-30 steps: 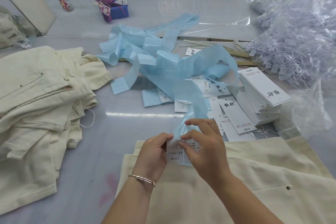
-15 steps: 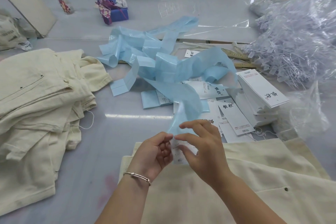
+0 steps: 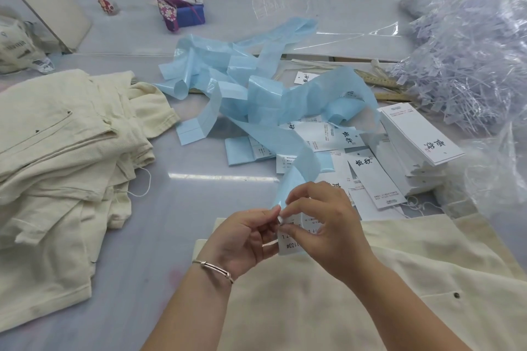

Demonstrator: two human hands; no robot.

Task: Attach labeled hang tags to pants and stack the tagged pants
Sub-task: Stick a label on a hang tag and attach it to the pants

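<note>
Stack of cream pants (image 3: pixel 57 151): left on the counter (image 3: pixel 176 208), unchanged. Left hand (image 3: pixel 242 239) and right hand (image 3: pixel 322 225): fingertips pinched on a white label (image 3: pixel 288 245), now lower, its "103#" print showing again over the near pants (image 3: pixel 313 308). Blue backing strip (image 3: pixel 296 168): trails up behind.

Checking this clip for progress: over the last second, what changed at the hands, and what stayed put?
Little moved. Both hands kept pinching the white sticker at the end of the blue backing strip; the right hand worked its fingertips at the sticker's top edge, peeling, while the left hand held on. Nothing was let go. The stacked pants, the pants under the hands and the loose hang tags stayed as they were.
</note>
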